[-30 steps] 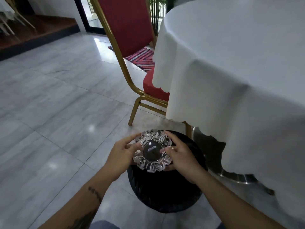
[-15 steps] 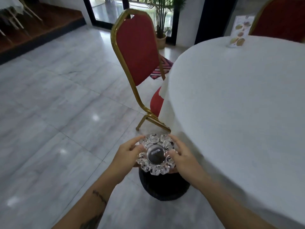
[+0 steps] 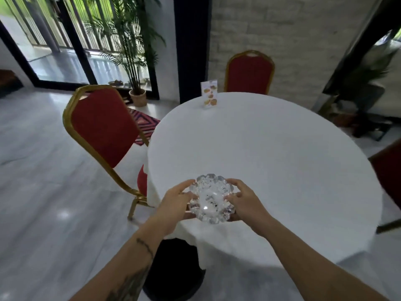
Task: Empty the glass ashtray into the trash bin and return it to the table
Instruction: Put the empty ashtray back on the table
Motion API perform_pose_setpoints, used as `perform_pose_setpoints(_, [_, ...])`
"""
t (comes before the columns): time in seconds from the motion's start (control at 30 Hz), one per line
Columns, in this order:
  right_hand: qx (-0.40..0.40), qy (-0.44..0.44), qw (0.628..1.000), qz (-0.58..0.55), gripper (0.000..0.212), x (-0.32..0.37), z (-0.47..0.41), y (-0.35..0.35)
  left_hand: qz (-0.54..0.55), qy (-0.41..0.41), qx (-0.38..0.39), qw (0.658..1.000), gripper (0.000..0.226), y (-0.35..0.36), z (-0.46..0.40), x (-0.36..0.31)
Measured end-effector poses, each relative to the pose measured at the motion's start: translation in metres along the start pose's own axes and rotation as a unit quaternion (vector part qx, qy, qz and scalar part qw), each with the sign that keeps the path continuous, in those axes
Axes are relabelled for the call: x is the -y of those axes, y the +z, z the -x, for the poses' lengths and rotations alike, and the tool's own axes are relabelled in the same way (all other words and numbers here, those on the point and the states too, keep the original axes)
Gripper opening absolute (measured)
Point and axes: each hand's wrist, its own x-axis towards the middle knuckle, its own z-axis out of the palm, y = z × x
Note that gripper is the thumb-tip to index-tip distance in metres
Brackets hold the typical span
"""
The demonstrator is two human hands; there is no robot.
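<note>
The scalloped glass ashtray [image 3: 210, 198] is held upright over the near left edge of the round table with its white cloth [image 3: 271, 161]. My left hand [image 3: 173, 203] grips its left rim and my right hand [image 3: 243, 203] grips its right rim. Whether the ashtray touches the cloth I cannot tell. The black trash bin [image 3: 173, 270] stands on the floor below my forearms, partly hidden under the hanging cloth and my left arm.
A red chair with a gold frame [image 3: 104, 129] stands at the table's left. Another red chair [image 3: 249, 72] is at the far side, and a third [image 3: 388, 177] shows at the right edge. A menu card stand [image 3: 209, 94] sits on the far part of the table.
Both hands have lifted the ashtray from above the bin up to the table's near edge. The view has risen from the floor to the tabletop.
</note>
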Motion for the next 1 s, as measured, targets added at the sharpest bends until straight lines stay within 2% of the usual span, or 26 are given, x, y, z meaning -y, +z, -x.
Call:
perform_pose_setpoints(0.17, [-0.057,0.014,0.998,0.023,0.049,-0.007,-0.03,-0.057,0.013,-0.014,0.014,1.0,0.037,0.068,-0.039,-0.009])
perform_pose_setpoints(0.27, [-0.085,0.014,0.996,0.031,0.045,-0.01,-0.052,-0.085,-0.003,-0.017,0.012,1.0,0.036,0.102,-0.064,-0.009])
perform_pose_setpoints(0.43, [-0.096,0.027,0.994,0.053,0.044,-0.015,-0.092,-0.112,-0.019,-0.017,-0.015,1.0,0.047,0.138,-0.104,-0.003])
perform_pose_setpoints(0.73, [-0.117,0.048,0.989,0.078,0.05,-0.035,-0.13,-0.117,-0.132,0.003,-0.091,0.987,0.05,0.156,-0.142,0.005])
perform_pose_setpoints(1.0, [-0.121,0.055,0.986,0.099,0.051,-0.048,-0.133,-0.112,-0.193,-0.004,-0.093,0.977,0.05,0.152,-0.157,0.007])
